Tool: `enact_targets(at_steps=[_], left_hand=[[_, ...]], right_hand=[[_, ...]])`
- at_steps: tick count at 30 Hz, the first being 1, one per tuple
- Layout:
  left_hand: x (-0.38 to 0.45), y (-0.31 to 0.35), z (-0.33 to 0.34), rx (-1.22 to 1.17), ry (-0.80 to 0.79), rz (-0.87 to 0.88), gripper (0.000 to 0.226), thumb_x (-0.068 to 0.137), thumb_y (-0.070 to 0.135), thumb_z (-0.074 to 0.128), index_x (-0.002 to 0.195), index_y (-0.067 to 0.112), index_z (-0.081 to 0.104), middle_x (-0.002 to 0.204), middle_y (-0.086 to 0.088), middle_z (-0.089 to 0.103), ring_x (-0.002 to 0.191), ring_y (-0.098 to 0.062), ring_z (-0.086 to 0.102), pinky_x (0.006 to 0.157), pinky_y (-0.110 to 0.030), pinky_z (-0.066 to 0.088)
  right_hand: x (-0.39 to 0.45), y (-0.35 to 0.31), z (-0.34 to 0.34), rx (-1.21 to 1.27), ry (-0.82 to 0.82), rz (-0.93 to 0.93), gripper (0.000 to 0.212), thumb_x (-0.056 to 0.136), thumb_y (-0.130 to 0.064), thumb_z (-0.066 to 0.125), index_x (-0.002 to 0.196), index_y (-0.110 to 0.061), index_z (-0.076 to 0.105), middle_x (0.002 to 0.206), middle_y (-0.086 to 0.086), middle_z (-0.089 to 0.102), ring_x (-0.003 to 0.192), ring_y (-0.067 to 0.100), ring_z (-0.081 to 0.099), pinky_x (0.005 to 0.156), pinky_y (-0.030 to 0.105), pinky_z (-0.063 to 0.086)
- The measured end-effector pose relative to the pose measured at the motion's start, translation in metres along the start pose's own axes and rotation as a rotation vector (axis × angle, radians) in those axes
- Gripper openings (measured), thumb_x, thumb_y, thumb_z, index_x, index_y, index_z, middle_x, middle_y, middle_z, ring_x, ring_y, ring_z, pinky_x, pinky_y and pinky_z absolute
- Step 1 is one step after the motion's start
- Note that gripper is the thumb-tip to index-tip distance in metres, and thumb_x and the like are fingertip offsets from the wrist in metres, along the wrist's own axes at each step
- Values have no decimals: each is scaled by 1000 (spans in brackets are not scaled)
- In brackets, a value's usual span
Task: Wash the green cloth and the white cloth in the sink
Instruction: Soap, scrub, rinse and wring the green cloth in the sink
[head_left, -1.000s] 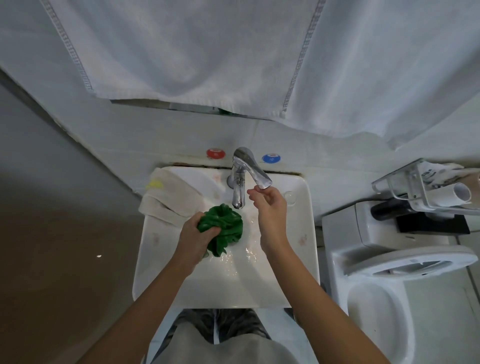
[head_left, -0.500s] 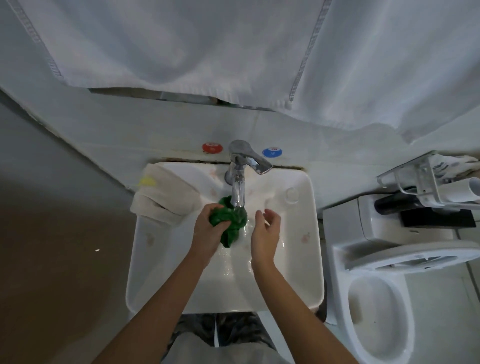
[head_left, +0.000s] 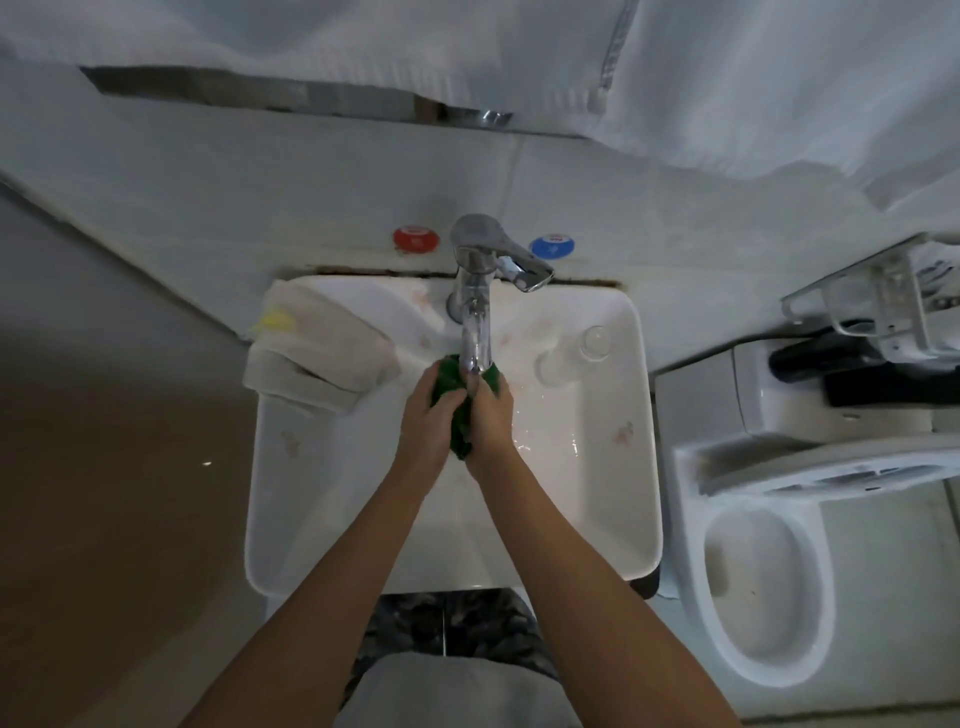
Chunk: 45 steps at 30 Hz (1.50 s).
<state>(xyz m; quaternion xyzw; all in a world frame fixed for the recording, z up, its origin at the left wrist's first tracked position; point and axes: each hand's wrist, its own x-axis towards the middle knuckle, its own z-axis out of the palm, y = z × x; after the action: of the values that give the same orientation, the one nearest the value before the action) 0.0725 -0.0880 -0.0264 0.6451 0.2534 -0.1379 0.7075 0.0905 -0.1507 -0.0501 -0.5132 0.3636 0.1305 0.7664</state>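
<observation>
The green cloth (head_left: 460, 435) is bunched up between both hands, right under the spout of the chrome tap (head_left: 475, 291), over the white sink (head_left: 587, 499). My left hand (head_left: 427, 423) grips its left side and my right hand (head_left: 492, 421) grips its right side, so most of the cloth is hidden. Water appears to run from the spout onto the cloth. The white cloth (head_left: 317, 348) lies folded on the sink's back left corner, with a yellow patch on top.
A clear glass (head_left: 576, 353) lies on the sink's back right rim. Red (head_left: 414, 239) and blue (head_left: 552, 246) knobs sit on the wall behind the tap. White towels (head_left: 727, 78) hang overhead. A toilet (head_left: 769, 582) stands at the right, with a metal rack (head_left: 883, 296) above it.
My right hand left the tap handle, came down and closed on the green cloth. My left hand carried the cloth up under the spout. Water now appears to run.
</observation>
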Motion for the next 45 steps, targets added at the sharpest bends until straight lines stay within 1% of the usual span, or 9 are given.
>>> enact_targets(at_steps=[3, 11, 16, 20, 24, 27, 33, 36, 45], left_hand=[[3, 1, 6, 352, 201, 101, 26, 94, 33, 49, 115, 22, 59, 102, 3, 66, 93, -17, 62, 81, -32, 50], [16, 8, 21, 668, 279, 137, 32, 93, 35, 49, 81, 7, 58, 73, -8, 62, 68, -25, 60, 57, -28, 37], [9, 8, 24, 557, 276, 161, 26, 96, 20, 44, 78, 5, 55, 64, -2, 52, 63, -22, 52, 49, -25, 31], [10, 8, 21, 334, 138, 28, 19, 95, 26, 51, 100, 9, 49, 82, -2, 58, 77, -22, 60, 64, -33, 50], [7, 14, 16, -51, -49, -217, 32, 95, 30, 52, 123, 17, 47, 110, -3, 61, 97, -20, 62, 81, -37, 55], [9, 15, 15, -127, -4, -214, 26, 94, 31, 51, 114, 20, 62, 110, -6, 67, 99, -25, 66, 88, -44, 54], [-1, 13, 24, -3, 82, -105, 20, 95, 36, 49, 104, 26, 64, 96, 1, 70, 92, -19, 66, 78, -37, 55], [-4, 8, 27, 17, 138, -96, 21, 93, 40, 51, 103, 23, 59, 92, 0, 68, 86, -20, 67, 70, -37, 55], [-4, 3, 26, 205, 324, 11, 39, 94, 29, 53, 58, 14, 54, 56, -2, 58, 53, -15, 55, 51, -22, 41]], right_hand=[[-1, 1, 6, -155, 59, -87, 9, 73, -24, 57, 79, -17, 56, 77, 6, 59, 74, 24, 58, 72, 43, 53], [-1, -16, 1, -334, 183, -176, 29, 77, -18, 50, 48, -21, 47, 55, 5, 48, 60, 21, 44, 58, 38, 40], [0, -15, -7, -418, 229, -275, 43, 96, -24, 48, 55, -17, 41, 55, 2, 47, 58, 19, 44, 62, 39, 43], [-4, -14, -11, -332, 207, -299, 34, 99, -26, 47, 66, -18, 46, 67, 3, 52, 67, 18, 51, 73, 42, 51], [-9, -19, -14, -138, 123, -192, 12, 95, -14, 52, 92, -20, 61, 103, 13, 64, 99, 31, 62, 93, 50, 52], [-14, -22, -13, 123, 26, 64, 33, 79, -9, 56, 109, -22, 65, 111, 15, 65, 105, 37, 62, 92, 51, 52], [-14, -16, -8, -385, 36, -254, 16, 90, -21, 48, 85, -20, 64, 80, 0, 65, 79, 18, 64, 77, 42, 55], [-14, -15, -6, -454, 76, -172, 20, 95, -32, 48, 94, -15, 59, 83, 0, 64, 77, 16, 63, 72, 38, 55], [-15, -16, -10, -459, 111, -164, 42, 92, -26, 51, 53, -11, 50, 52, 5, 50, 54, 19, 47, 54, 33, 40]])
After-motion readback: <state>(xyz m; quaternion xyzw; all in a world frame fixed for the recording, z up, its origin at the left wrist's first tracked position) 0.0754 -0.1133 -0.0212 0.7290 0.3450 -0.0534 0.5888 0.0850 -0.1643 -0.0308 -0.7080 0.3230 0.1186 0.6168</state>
